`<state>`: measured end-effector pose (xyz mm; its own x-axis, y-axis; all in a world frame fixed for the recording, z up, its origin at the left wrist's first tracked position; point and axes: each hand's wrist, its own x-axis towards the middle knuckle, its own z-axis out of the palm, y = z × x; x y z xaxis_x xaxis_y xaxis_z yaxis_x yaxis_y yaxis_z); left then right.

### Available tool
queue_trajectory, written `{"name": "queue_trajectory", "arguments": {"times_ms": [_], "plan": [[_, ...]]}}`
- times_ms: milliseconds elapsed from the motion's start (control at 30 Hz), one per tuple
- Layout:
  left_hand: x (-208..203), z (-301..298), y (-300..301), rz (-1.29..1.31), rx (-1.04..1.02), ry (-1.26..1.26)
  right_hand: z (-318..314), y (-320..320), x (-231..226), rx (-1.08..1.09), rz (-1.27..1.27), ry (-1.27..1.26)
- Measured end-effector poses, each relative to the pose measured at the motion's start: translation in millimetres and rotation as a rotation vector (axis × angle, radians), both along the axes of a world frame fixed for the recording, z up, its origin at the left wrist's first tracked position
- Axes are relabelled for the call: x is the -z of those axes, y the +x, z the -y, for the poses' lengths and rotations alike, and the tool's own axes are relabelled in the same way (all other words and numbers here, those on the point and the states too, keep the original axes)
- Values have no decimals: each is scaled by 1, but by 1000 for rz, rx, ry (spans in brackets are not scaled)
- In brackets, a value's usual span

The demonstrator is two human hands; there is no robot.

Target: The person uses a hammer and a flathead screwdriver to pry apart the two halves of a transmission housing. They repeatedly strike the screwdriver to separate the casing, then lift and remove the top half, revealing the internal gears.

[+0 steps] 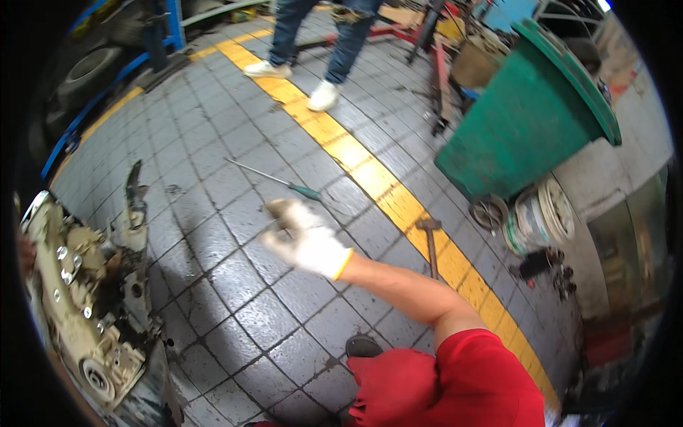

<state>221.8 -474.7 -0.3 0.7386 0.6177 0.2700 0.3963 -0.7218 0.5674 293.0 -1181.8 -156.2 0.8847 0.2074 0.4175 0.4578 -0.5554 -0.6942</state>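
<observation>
My right hand [307, 240], in a white work glove with a yellow cuff, hangs over the tiled floor with my bare forearm reaching in from the lower right. Somewhat blurred, its fingers and thumb look curved and apart, with nothing visible between them. Just beyond the fingertips lies a screwdriver [304, 191] with a green handle and a long thin shaft pointing away to the left. A hammer [430, 238] rests on the yellow floor stripe, right of my forearm. My left hand is not in view.
On the left stands a large greasy engine or gearbox assembly [71, 285]. A green wheeled bin [512, 121] leans at the right, beside a white bucket [541, 217]. Another person in jeans [345, 43] and white shoes stands on the far stripe. A blue rack [174, 25] holds tyres.
</observation>
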Motion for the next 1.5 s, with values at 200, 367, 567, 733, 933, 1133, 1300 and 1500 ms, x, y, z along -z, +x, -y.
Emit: {"name": "queue_trajectory", "arguments": {"times_ms": [200,367,567,733,933,1133,1300,1500], "plan": [[-15,1,-39,23,-16,6,-189,-29,-137,-686,-28,-119],[-13,2,-63,50,-21,-18,-288,-61,-174,-796,120,-4],[-45,13,-66,20,0,-52,-335,-69,-193,-818,-14,-95],[-62,39,23,-19,181,551,-356,-68,-173,-598,167,-122],[-72,41,-5,146,279,86,-375,-88,-165,-553,114,-125],[-81,83,-11,195,39,-105,-368,-74,-149,-570,234,-122],[-78,77,-10,221,64,-50,-373,-76,-147,-549,243,-129],[-76,74,-9,225,42,-71,-375,-79,-151,-517,206,-179]]}}
